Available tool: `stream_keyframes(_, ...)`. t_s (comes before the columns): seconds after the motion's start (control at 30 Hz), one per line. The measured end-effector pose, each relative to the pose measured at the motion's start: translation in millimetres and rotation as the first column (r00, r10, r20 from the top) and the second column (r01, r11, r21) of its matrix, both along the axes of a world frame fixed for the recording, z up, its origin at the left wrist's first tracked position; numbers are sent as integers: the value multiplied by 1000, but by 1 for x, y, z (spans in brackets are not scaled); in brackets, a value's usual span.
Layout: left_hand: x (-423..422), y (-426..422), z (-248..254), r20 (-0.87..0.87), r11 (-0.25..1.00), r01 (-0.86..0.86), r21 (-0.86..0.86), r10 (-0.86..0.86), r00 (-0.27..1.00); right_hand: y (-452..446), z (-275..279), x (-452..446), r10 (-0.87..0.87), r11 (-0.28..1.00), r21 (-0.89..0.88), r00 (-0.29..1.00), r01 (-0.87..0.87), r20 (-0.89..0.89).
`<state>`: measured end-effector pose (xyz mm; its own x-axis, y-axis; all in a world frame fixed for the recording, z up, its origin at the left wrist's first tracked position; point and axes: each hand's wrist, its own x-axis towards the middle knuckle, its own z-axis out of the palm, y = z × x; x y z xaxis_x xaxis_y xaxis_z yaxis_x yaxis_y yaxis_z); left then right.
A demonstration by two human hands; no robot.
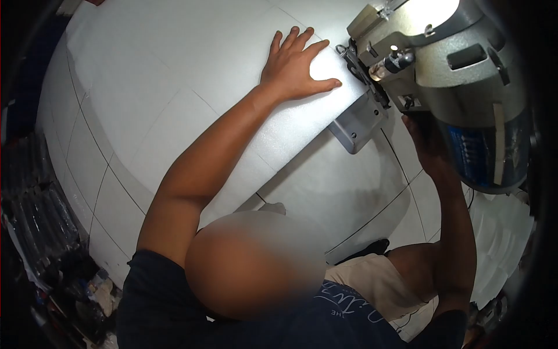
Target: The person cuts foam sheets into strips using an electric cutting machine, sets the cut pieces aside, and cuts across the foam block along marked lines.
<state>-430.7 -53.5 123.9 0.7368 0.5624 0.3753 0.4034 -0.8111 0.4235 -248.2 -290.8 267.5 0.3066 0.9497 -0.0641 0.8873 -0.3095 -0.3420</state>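
My left hand (296,67) lies palm down with fingers and thumb spread on a thin, white, slightly see-through sheet (168,116). The sheet's edge reaches the foot area of a grey metal machine (471,75), which looks like a sewing machine. A grey plate with screws (357,125) sticks out below that edge. On the right, my right hand (427,142) is up against the underside of the machine, in shadow. One of its digits points upward; the other fingers are hidden, so I cannot see what it holds, if anything.
Dark plastic-wrapped stacks (40,203) stand at the far left. Pale sheets (500,244) lie at the lower right. White tiles with dark joints (427,203) show around the sheet. A blurred head (256,264) and a dark shirt fill the bottom.
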Motion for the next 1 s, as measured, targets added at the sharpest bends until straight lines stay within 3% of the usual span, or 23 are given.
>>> stream_keyframes(0.07, 0, 19, 1, 41, 1000, 4, -30, -3, 999, 4, 0, 2, 55, 998, 37, 990, -60, 128)
stream_keyframes(0.13, -12, 52, 1, 406, 933, 152, -327, -7, 914, 8, -2, 4, 2, 999, 40, 1000, -3, 14)
stream_keyframes(0.2, -36, 94, 13, 255, 979, -75, -189, 123, 959, 5, 5, -3, 31, 996, 79, 995, -39, 99)
stream_keyframes(0.27, -57, 120, 18, -154, 929, -327, 175, 354, 923, 2, -6, 3, 133, 959, 135, 819, -248, 558)
stream_keyframes(0.3, -62, 121, 23, -302, 917, -342, 206, 392, 869, 7, 8, -10, 104, 985, 97, 934, -145, 343)
stream_keyframes(0.43, -68, 119, -9, -234, 923, -338, 186, 376, 897, 3, -11, 5, 14, 1000, -20, 965, -9, 262)
stream_keyframes(0.53, -68, 119, -10, -226, 931, -332, 152, 360, 905, 4, -13, 9, -96, 995, -15, 987, 95, -131)
stream_keyframes(0.57, -69, 118, -11, -234, 930, -340, 137, 364, 901, 2, -14, 12, -90, 996, -32, 987, 86, -132)
stream_keyframes(0.67, -73, 111, 4, -227, 925, -327, 191, 366, 903, 0, -14, 17, -151, 964, -226, 988, 139, -37)
stream_keyframes(0.73, -74, 107, 30, -359, 942, -303, -142, 236, 903, -2, -12, 17, -105, 970, -215, 993, 116, 60)
stream_keyframes(0.77, -76, 107, 24, -366, 938, -310, -157, 236, 900, -3, -12, 17, -69, 975, -201, 991, 91, 116)
stream_keyframes(0.83, -73, 107, 13, -267, 964, -264, -1, 255, 929, -6, -11, 18, 24, 984, -176, 970, 19, 241)
stream_keyframes(1.0, -71, 96, 12, -303, 961, -275, -31, 253, 919, -14, -16, 27, 251, 964, -213, 817, -161, 520)
